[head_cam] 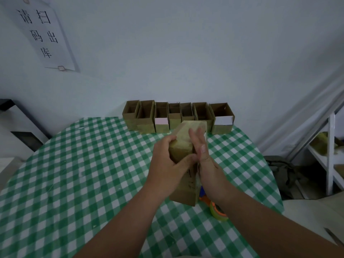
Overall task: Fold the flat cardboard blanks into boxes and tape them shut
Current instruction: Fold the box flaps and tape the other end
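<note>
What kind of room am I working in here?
Likely a small packing or stockroom corner: a row of open folded boxes against the wall, a paper notice, and metal shelving at right.

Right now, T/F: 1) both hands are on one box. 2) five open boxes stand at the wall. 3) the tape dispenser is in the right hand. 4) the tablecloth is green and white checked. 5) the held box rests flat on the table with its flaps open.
1) The left hand grips the cardboard box and the right hand presses flat on it: true.
2) False: seven open boxes stand in the row.
3) False: the tape dispenser lies on the table, under the right forearm.
4) Checked tablecloth, green and white: true.
5) False: it is held tilted, its upper end closed.
</note>
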